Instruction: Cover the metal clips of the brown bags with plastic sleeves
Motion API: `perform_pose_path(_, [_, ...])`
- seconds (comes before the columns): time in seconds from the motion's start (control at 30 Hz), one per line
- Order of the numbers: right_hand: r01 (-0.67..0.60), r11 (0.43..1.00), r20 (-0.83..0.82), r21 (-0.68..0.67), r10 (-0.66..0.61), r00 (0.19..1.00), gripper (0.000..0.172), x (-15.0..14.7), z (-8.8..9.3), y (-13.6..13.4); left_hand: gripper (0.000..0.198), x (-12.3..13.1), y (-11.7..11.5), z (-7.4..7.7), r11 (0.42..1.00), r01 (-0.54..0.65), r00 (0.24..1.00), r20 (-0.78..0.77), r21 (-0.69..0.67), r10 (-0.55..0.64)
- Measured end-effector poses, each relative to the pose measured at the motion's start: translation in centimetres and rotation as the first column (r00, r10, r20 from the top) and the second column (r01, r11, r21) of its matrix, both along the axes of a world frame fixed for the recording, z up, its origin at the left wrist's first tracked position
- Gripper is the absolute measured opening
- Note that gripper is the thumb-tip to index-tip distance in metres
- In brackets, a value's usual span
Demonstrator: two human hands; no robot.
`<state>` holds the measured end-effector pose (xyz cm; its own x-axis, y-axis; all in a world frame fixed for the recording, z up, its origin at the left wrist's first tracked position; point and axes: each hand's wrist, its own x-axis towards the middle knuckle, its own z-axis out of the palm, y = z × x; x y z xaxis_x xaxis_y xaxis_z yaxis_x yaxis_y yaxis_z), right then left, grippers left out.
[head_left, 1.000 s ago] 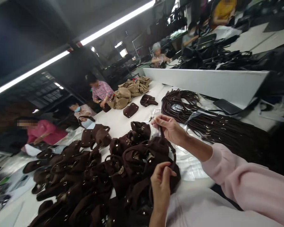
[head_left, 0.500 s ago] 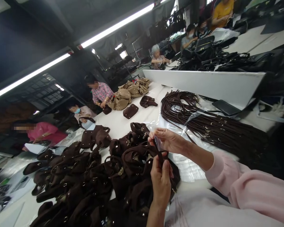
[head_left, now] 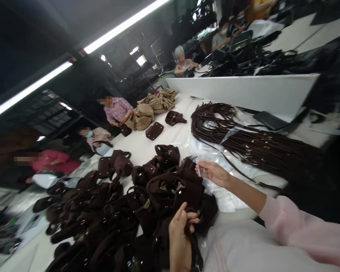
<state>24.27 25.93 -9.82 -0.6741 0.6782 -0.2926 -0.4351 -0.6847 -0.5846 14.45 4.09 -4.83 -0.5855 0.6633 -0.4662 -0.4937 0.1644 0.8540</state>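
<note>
My right hand (head_left: 215, 174) pinches a small piece of clear plastic (head_left: 201, 172) above a clear plastic sheet (head_left: 225, 198). Lower down, my left hand (head_left: 181, 234) has its fingers curled round a dark brown strap, mostly hidden by the hand and hard to tell from the dark bags behind it. A heap of dark brown bags (head_left: 184, 185) with gold-coloured fittings lies just beyond and to the left of my hands. To the right rests a big bundle of long dark brown straps (head_left: 243, 145), with one loose strap trailing from it.
A low white partition (head_left: 243, 88) runs behind the straps, with a black flat pouch (head_left: 268, 120) before it. Tan bags (head_left: 147, 111) are piled farther up the white table (head_left: 184, 136). Several people work along its far left side and beyond the partition, near black bags.
My hands have moved apart: the right went rightward and down with the clear plastic, the left downward. The strap no longer stretches between them. The view has shifted slightly.
</note>
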Motion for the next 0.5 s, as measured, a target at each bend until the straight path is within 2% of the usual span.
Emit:
perform_pose_path(0.1, [-0.046, 0.999, 0.029, 0.001, 0.046, 0.998, 0.016, 0.0, -1.7, -1.2, 0.039, 0.2, -0.6, -1.5, 0.997, -0.075, 0.979, 0.189, -0.022, 0.078])
perform_pose_path(0.17, [-0.082, 0.996, 0.044, -0.019, 0.083, 0.996, 0.018, 0.0, -2.9, -1.8, 0.031, 0.3, -0.9, -2.0, 0.996, -0.092, 0.951, 0.297, -0.012, 0.092])
perform_pose_path(0.23, [-0.113, 0.993, 0.056, -0.037, 0.115, 0.992, 0.018, 0.1, -3.9, -2.4, 0.038, 0.4, -1.1, -1.7, 0.994, -0.083, 0.941, 0.334, 0.073, 0.054])
perform_pose_path(0.3, [-0.141, 0.988, 0.066, -0.060, 0.145, 0.987, 0.016, 0.2, -4.3, -3.1, 0.054, 0.6, -1.4, -0.7, 0.976, -0.024, 0.971, 0.238, 0.216, -0.029])
perform_pose_path(0.37, [-0.171, 0.981, 0.058, -0.093, 0.176, 0.983, 0.015, 0.2, -4.4, -3.7, 0.058, 0.9, -1.7, 0.7, 0.947, 0.066, 0.996, 0.037, 0.313, -0.082])
perform_pose_path(0.43, [-0.192, 0.973, 0.028, -0.126, 0.197, 0.980, 0.014, 0.0, -4.1, -4.0, 0.050, 1.2, -1.9, 2.0, 0.942, 0.134, 0.986, -0.139, 0.307, -0.095])
perform_pose_path(0.5, [-0.195, 0.968, -0.009, -0.157, 0.196, 0.980, 0.013, -0.3, -3.6, -4.2, 0.042, 1.4, -2.1, 2.7, 0.958, 0.155, 0.962, -0.258, 0.240, -0.091])
